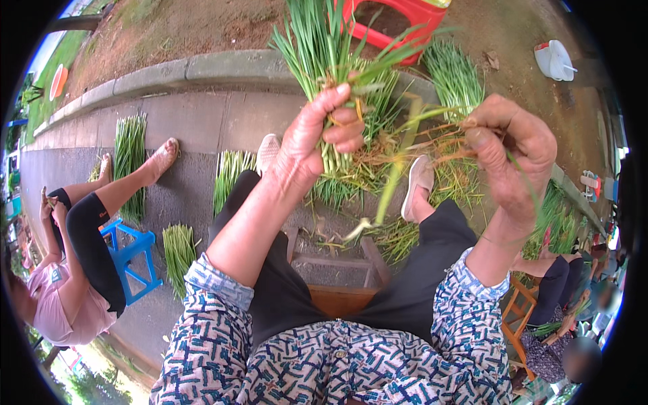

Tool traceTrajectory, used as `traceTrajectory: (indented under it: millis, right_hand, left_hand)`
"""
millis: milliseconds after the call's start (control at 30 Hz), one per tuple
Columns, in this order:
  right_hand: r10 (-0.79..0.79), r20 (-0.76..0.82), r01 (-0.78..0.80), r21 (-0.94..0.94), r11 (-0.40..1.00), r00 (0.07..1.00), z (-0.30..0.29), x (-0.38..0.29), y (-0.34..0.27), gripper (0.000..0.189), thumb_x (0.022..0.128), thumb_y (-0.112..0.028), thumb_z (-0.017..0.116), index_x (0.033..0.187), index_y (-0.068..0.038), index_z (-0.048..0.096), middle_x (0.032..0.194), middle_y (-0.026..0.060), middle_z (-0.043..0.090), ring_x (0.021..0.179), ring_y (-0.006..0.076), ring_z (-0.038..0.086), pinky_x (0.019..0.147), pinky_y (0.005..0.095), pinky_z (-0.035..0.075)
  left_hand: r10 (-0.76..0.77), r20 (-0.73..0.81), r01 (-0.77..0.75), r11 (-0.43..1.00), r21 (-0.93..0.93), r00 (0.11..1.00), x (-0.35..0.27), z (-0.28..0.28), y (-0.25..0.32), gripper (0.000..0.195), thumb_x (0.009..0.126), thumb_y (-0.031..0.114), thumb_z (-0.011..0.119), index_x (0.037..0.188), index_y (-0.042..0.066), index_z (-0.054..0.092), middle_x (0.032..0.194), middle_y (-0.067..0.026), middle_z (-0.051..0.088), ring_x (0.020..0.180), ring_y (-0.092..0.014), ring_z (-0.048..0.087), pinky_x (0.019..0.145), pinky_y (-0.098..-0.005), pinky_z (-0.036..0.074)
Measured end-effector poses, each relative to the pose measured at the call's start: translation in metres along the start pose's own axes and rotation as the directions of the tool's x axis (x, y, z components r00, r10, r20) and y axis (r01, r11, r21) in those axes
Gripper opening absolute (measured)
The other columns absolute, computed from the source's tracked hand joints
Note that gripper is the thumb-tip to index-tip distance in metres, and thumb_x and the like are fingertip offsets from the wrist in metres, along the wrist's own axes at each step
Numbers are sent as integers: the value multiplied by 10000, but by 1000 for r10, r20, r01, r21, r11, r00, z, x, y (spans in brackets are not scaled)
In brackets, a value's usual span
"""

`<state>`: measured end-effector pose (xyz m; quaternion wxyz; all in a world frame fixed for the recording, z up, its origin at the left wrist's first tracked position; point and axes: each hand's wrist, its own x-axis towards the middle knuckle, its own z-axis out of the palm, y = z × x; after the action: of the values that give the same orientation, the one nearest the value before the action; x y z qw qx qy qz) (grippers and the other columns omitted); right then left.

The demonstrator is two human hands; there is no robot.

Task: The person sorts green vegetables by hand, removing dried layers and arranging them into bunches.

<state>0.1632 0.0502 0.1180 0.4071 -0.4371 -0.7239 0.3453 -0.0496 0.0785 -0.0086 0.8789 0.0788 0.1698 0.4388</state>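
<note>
A bunch of long green leafy stalks, like garlic chives, is gripped in my left hand, its pale cut ends pointing down towards me. Between the thumb and fingertips of my right hand are thin, dry brownish strands, raised to the right of the bunch. A yellowed leaf, slightly blurred, hangs between the two hands. Below them a heap of yellow-green trimmings lies on the pavement between and beside my shoes. More green stalks lie behind my left hand.
Further bundles of stalks lie at the left, nearer me and beyond the kerb. A red plastic stool stands ahead past the concrete kerb. One person sits left by a blue stool; others sit right near a wooden chair.
</note>
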Motion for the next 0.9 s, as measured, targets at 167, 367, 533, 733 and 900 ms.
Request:
traceTrajectory:
  millis: [167,367,533,733,900]
  right_hand:
    - [33,88,-35,21,999,996,0,-3,-3,99,748,15,630,833,53,599,726,60,588,643,97,566,580,222,459]
    - [28,417,41,-157,987,909,10,0,5,290,639,68,574,929,53,585,857,156,594,725,262,614,634,316,488]
    - [-50,370,179,-321,930,928,15,0,13,359,634,56,541,990,36,584,939,211,579,844,385,567,733,401,470]
    - [-67,322,194,-380,904,945,25,5,16,140,664,-14,662,775,15,583,772,148,568,700,331,570,608,386,454]
    - [-158,110,184,-293,938,981,35,11,32,193,623,23,680,797,4,600,709,98,559,587,213,539,525,291,420]
  left_hand:
    - [24,62,-21,998,-59,998,3,-2,1,110,878,194,566,926,107,519,577,53,390,398,-35,322,375,-208,298]
    - [21,63,-16,997,-70,998,-2,-5,3,170,866,189,578,1026,142,542,590,62,378,410,-36,299,391,-212,279]
    - [19,13,-20,999,35,1000,-1,6,-1,281,851,235,594,1111,149,531,576,76,342,399,-31,296,378,-206,276]
    - [-46,50,46,999,4,998,-3,9,-4,356,841,265,618,1169,168,519,587,64,341,416,-45,270,407,-218,249]
    - [-18,-30,20,996,84,999,-10,27,-2,384,846,275,621,1183,138,497,594,44,352,427,-51,288,410,-212,251]
